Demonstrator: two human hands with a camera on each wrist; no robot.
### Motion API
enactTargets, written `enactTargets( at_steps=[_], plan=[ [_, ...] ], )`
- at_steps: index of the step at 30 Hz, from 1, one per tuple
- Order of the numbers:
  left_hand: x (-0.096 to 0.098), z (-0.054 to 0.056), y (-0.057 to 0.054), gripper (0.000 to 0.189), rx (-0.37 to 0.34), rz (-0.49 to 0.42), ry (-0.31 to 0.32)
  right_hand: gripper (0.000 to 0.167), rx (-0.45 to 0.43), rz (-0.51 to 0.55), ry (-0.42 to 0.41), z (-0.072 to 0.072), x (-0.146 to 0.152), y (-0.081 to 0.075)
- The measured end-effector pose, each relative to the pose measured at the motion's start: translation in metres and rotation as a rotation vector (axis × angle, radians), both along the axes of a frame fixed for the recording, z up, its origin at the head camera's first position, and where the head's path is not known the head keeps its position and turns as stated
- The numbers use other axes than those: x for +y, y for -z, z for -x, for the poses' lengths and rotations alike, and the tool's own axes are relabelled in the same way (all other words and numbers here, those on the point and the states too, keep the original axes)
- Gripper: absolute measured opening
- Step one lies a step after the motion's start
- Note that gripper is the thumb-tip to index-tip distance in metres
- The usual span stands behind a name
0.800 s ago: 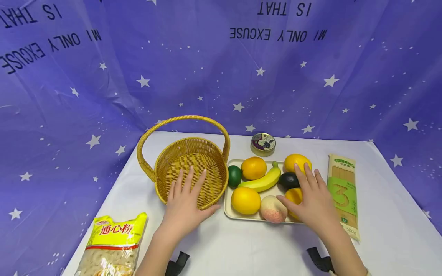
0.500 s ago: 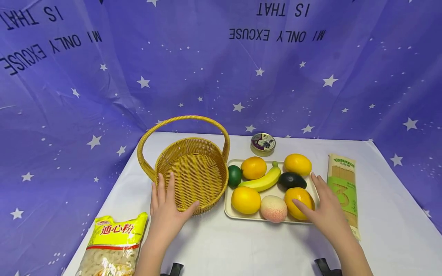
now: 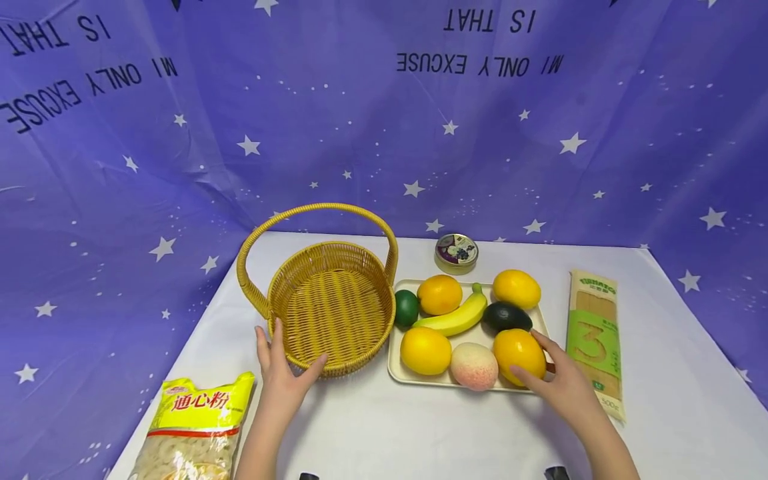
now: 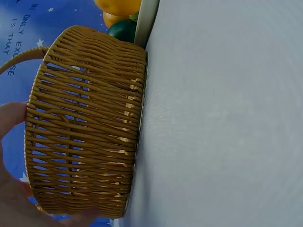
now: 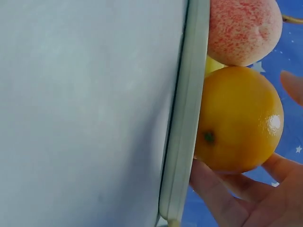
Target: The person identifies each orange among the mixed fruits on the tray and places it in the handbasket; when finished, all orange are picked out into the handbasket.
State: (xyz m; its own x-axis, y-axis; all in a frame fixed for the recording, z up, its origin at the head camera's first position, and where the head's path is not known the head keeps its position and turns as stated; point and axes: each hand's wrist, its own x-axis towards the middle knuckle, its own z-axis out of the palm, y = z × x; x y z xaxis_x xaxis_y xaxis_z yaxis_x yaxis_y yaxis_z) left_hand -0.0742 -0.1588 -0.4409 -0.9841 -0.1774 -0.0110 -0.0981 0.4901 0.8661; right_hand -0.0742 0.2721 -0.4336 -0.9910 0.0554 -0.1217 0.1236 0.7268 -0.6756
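At the front left rim of a wicker basket [image 3: 336, 307], my left hand [image 3: 283, 387] has its thumb and fingers spread. In the left wrist view, its fingertips lie right at the rim and lower side of the basket [image 4: 90, 127]. My right hand [image 3: 567, 393] is around the right side of an orange [image 3: 517, 353]. The right wrist view has its fingers against the orange [image 5: 241, 120], while the thumb stands apart. That orange sits at the front right corner of a cream tray [image 3: 393, 363], beside a peach [image 3: 474, 367].
Also on the tray are a banana [image 3: 453, 319], a dark avocado [image 3: 507, 317], a green fruit [image 3: 406, 308] and several yellow-orange fruits [image 3: 426, 351]. Behind stands a round tin [image 3: 456, 253]. Packaged noodles [image 3: 596, 340] lie right, a macaroni bag [image 3: 195, 427] front left.
My left hand has moved left and back from over the basket to its front left rim. My right hand has shifted right and lowered to the orange.
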Motion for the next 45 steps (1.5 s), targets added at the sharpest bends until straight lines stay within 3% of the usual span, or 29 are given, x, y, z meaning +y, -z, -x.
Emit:
enactTargets(
  at_steps=[5,16,22,36,45],
  plan=[
    [-0.001,0.002,0.001,0.103,-0.025,-0.156,0.009,0.087,0.014,0.048,0.004,0.001,0.001,0.005],
    [-0.003,0.005,0.003,0.105,-0.029,-0.211,-0.026,0.082,-0.017,0.131,0.057,0.006,0.004,0.010],
    [-0.003,0.005,0.003,0.106,-0.025,-0.213,-0.025,0.084,-0.033,0.191,0.084,0.008,0.004,0.004],
    [-0.004,0.007,0.003,0.106,-0.010,-0.216,-0.014,0.073,0.136,0.155,-0.049,0.028,-0.025,-0.036],
    [-0.004,0.003,0.005,0.109,-0.017,-0.225,-0.022,0.070,0.183,0.273,-0.180,0.049,-0.066,-0.045]
  ],
)
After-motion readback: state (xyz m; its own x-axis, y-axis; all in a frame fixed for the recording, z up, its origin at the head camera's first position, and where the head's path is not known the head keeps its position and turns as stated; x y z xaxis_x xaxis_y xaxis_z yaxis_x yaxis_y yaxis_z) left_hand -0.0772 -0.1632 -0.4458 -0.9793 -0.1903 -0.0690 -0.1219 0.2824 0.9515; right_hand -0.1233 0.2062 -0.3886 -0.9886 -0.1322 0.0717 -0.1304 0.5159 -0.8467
